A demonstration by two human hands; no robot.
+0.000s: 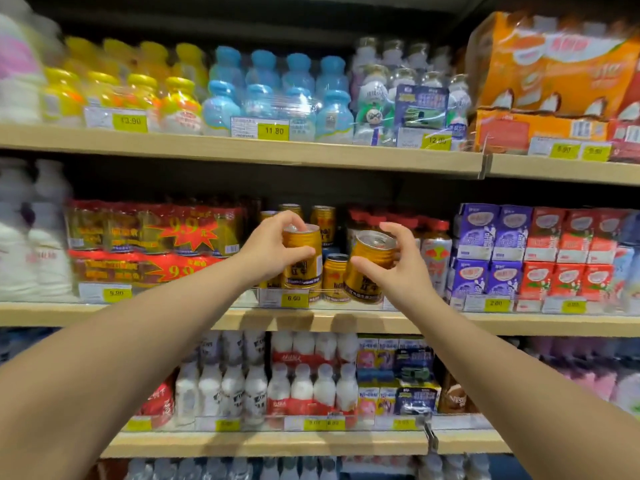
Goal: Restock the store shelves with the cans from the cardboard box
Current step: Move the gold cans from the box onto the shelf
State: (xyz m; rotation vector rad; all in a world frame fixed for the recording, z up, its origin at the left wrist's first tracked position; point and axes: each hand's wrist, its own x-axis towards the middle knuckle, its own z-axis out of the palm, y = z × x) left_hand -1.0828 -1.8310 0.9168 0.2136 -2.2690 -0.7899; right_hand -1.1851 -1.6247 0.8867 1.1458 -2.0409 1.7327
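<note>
Store shelving fills view. Left hand [273, 247] clamps an upright gold can [302, 258]; right hand [398, 265] clamps a tilted gold can [369, 268], both above the middle shelf [138, 315]. Rear cans [322, 220] partly hidden; labels blurred.

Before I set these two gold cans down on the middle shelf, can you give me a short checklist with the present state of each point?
1. Left hand grip on its gold can: ok, fingers wrap it.
2. Left can upright: ok.
3. Right hand grip on its can: ok, though the index finger is lifted.
4. Right can upright: not ok, it tilts.
5. Free spot beside the short can already on the shelf: cannot tell, hands hide it.
</note>
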